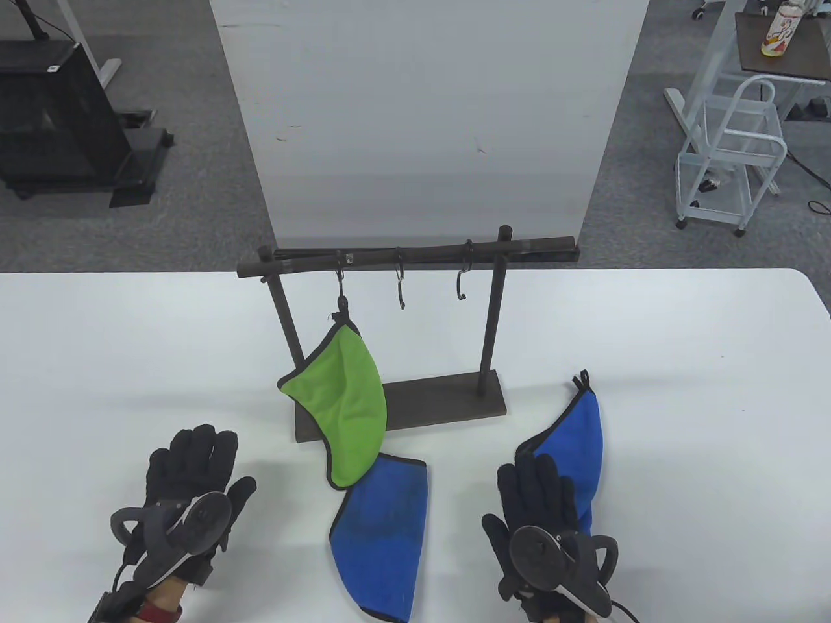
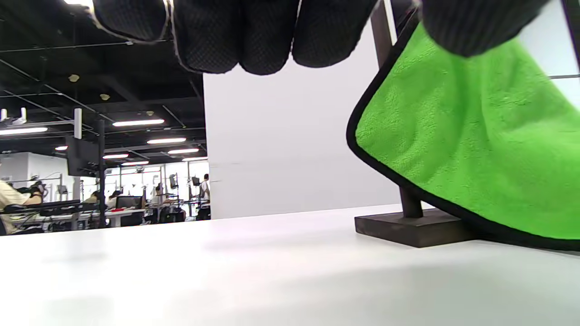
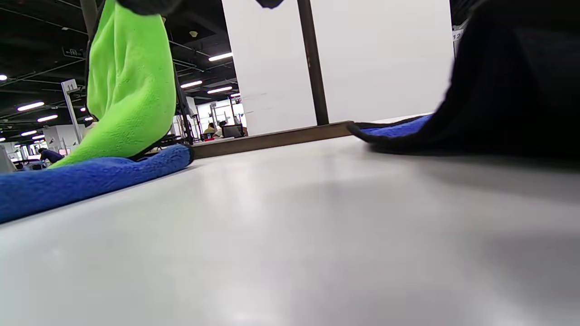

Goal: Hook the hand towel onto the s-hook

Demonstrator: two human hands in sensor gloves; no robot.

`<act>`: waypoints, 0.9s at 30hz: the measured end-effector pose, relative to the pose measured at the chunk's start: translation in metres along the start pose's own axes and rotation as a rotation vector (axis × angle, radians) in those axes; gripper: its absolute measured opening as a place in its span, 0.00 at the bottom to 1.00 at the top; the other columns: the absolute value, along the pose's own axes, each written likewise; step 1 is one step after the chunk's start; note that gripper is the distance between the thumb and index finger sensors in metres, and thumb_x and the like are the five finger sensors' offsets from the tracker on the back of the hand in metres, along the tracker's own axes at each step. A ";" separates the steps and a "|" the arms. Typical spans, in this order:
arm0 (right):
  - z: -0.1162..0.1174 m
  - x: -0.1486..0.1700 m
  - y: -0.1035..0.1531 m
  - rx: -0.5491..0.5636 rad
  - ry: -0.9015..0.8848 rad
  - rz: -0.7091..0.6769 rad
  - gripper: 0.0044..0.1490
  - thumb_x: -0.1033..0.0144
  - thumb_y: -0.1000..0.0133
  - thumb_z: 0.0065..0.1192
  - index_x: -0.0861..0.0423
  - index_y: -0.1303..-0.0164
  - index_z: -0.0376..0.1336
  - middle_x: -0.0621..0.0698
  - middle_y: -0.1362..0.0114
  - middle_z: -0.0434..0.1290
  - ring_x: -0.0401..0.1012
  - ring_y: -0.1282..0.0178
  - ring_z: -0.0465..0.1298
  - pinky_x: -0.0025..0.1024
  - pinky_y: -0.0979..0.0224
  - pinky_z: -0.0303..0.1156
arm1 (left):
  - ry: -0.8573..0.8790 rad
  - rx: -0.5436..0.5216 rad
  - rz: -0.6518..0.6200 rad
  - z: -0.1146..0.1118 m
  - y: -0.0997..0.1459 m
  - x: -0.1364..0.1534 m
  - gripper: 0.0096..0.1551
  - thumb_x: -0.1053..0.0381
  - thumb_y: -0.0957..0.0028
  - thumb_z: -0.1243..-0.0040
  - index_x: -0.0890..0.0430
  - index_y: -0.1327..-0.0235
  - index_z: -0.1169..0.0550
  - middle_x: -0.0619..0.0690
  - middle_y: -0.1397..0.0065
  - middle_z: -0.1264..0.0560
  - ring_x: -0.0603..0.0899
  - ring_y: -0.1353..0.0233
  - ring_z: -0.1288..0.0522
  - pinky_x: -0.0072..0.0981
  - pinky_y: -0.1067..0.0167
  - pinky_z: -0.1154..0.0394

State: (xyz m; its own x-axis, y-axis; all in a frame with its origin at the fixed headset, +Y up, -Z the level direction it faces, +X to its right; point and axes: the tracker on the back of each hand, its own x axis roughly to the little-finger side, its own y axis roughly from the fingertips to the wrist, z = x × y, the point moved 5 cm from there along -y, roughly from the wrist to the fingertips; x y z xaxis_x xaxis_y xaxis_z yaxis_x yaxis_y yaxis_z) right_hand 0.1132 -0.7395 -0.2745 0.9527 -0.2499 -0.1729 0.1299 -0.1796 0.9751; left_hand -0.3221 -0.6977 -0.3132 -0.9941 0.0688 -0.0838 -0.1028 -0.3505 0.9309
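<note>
A dark rack (image 1: 415, 252) carries three S-hooks: left (image 1: 341, 285), middle (image 1: 400, 289), right (image 1: 462, 283). A green towel (image 1: 347, 396) hangs from the left hook; it also shows in the left wrist view (image 2: 476, 158) and the right wrist view (image 3: 131, 90). One blue towel (image 1: 383, 538) lies flat in front of the rack, under the green towel's tip. A second blue towel (image 1: 578, 431) lies at the right with its loop (image 1: 582, 378) pointing away. My right hand (image 1: 535, 483) rests flat on its near corner. My left hand (image 1: 195, 467) lies flat and empty on the table.
The rack's base (image 1: 441, 405) stands mid-table, with a white panel (image 1: 428, 117) behind it. The middle and right hooks hang bare. Bare white table (image 1: 130, 363) lies to the left and right of the rack. The table's far edge runs just behind the rack.
</note>
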 end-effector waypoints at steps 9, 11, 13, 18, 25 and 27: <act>-0.044 -0.074 -0.039 -0.016 0.001 -0.057 0.48 0.41 0.44 0.53 0.56 0.20 0.49 0.59 0.13 0.45 0.60 0.15 0.43 0.60 0.20 0.47 | 0.039 0.015 -0.004 0.002 0.004 -0.002 0.43 0.29 0.57 0.48 0.44 0.27 0.34 0.51 0.18 0.39 0.65 0.19 0.38 0.65 0.25 0.41; -0.053 -0.096 -0.052 -0.035 0.018 -0.069 0.49 0.40 0.45 0.54 0.58 0.20 0.50 0.62 0.14 0.47 0.63 0.17 0.46 0.61 0.21 0.49 | 0.065 0.023 0.007 0.002 0.006 0.000 0.43 0.30 0.57 0.48 0.44 0.27 0.34 0.51 0.18 0.39 0.65 0.19 0.38 0.65 0.25 0.41; -0.055 -0.116 -0.067 -0.057 0.040 -0.084 0.50 0.39 0.45 0.54 0.60 0.21 0.52 0.64 0.15 0.49 0.64 0.18 0.48 0.61 0.22 0.51 | 0.074 0.030 0.011 0.002 0.007 0.001 0.43 0.30 0.57 0.48 0.44 0.27 0.34 0.51 0.18 0.39 0.65 0.19 0.38 0.65 0.25 0.41; -0.033 -0.149 -0.091 -0.157 0.181 -0.055 0.54 0.35 0.47 0.55 0.62 0.22 0.52 0.66 0.17 0.51 0.65 0.20 0.49 0.62 0.22 0.50 | 0.104 0.033 0.032 0.001 0.007 0.004 0.43 0.30 0.57 0.48 0.44 0.27 0.34 0.51 0.18 0.39 0.65 0.19 0.37 0.65 0.25 0.41; 0.030 -0.153 -0.111 -0.344 0.239 0.032 0.56 0.31 0.49 0.54 0.62 0.24 0.53 0.66 0.20 0.53 0.64 0.22 0.50 0.64 0.23 0.49 | 0.122 0.049 0.038 0.000 0.007 0.006 0.42 0.30 0.57 0.48 0.44 0.27 0.34 0.51 0.18 0.39 0.65 0.20 0.37 0.65 0.25 0.41; 0.051 -0.150 -0.112 -0.424 0.235 0.065 0.57 0.30 0.49 0.53 0.62 0.24 0.51 0.66 0.20 0.52 0.64 0.22 0.49 0.65 0.23 0.48 | 0.124 0.054 0.039 -0.001 0.007 0.006 0.42 0.30 0.56 0.48 0.44 0.27 0.34 0.51 0.18 0.39 0.65 0.20 0.37 0.65 0.25 0.41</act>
State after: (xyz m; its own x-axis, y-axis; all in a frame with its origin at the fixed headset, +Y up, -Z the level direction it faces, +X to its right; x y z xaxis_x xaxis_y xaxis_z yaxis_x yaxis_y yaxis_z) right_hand -0.0581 -0.7307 -0.3654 0.9924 -0.0173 -0.1217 0.1222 0.2444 0.9620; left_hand -0.3291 -0.7004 -0.3077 -0.9943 -0.0609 -0.0870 -0.0649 -0.2995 0.9519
